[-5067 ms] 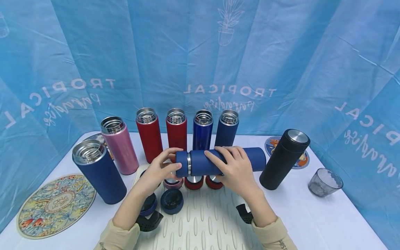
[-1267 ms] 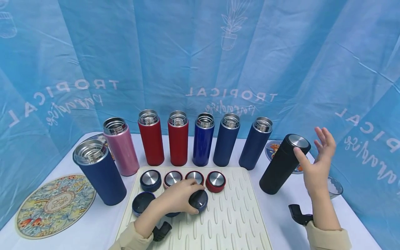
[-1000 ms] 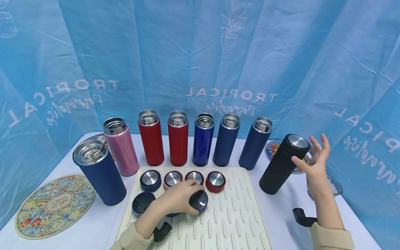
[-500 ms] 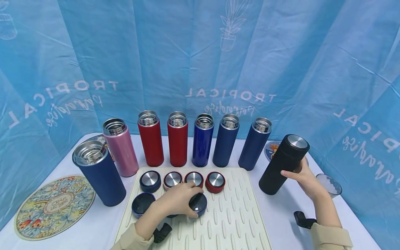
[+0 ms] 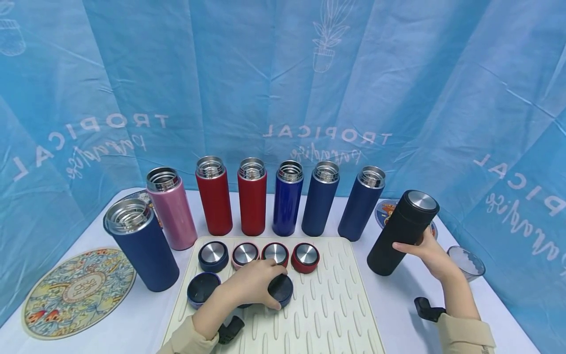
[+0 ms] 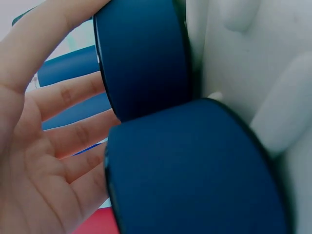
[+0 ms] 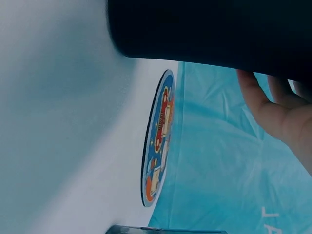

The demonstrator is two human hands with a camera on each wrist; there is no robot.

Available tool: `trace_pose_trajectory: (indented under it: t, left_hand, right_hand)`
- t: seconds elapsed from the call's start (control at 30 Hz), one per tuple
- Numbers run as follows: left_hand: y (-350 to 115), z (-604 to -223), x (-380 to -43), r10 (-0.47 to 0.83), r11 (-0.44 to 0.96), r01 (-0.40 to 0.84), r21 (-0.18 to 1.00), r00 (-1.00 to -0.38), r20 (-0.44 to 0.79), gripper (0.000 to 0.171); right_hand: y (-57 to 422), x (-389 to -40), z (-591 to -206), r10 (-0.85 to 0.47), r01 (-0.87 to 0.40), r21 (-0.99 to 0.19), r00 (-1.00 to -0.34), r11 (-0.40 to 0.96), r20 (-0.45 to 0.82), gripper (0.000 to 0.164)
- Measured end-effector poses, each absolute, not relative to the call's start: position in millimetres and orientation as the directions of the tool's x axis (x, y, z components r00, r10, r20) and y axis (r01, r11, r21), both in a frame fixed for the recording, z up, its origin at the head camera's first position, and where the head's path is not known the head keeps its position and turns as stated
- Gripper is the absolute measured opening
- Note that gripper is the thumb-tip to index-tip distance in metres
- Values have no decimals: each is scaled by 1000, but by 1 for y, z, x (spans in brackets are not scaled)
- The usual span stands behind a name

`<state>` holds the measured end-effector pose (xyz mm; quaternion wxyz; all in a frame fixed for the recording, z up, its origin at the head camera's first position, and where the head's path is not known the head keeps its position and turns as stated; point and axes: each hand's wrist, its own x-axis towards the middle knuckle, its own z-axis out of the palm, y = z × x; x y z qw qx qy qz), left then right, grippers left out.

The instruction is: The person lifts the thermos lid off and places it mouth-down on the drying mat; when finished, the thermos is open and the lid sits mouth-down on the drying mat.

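On the ribbed cream mat (image 5: pixel 327 305), my left hand (image 5: pixel 249 282) pinches a dark navy bottle lid (image 5: pixel 281 290), thumb on the near side and fingers on the far side. In the left wrist view that lid (image 6: pixel 144 53) sits beside a second navy lid (image 6: pixel 195 170), which my hand mostly hides in the head view. My right hand (image 5: pixel 431 251) grips the middle of a black thermos (image 5: pixel 398 231) standing on the white tablecloth, its steel-topped lid on. The right wrist view shows the thermos (image 7: pixel 209 29) with fingers behind it.
Lidless flasks stand in a row behind the mat: pink (image 5: pixel 172 211), red (image 5: pixel 214 206), glossy blue (image 5: pixel 287 201) and navy (image 5: pixel 361 206). A wide navy flask (image 5: pixel 146 250) is at left by a patterned round mat (image 5: pixel 48 295). Several lids (image 5: pixel 306 256) sit on the mat; a glass (image 5: pixel 466 260) stands right.
The navy flask held in both hands earlier now stands lidless at the row's right end. My left hand brought its lid to the mat; my right hand lowered onto the black thermos and gripped it.
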<state>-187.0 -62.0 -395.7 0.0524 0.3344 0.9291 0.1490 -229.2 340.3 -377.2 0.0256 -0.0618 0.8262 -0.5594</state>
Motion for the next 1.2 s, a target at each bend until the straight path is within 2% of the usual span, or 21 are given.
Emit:
trace_pose_trajectory:
  t: [0.27, 0.67, 0.97, 1.2]
  left_hand:
    - [-63, -396, -188, 632, 733, 598, 324, -775, -1, 61]
    - [-65, -394, -188, 634, 718, 589, 371, -773, -1, 60]
    - [-69, -385, -191, 622, 718, 565, 406, -783, -9, 56]
    - [-80, -378, -195, 591, 706, 534, 465, -806, 28, 57]
  right_hand:
    - [339, -228, -375, -90, -117, -892, -992, 437, 86, 85]
    - [325, -222, -370, -52, -221, -833, -973, 507, 226, 86]
    - [296, -215, -352, -50, -316, -820, -941, 478, 334, 83]
    - [270, -213, -343, -88, -352, -825, -932, 442, 350, 79]
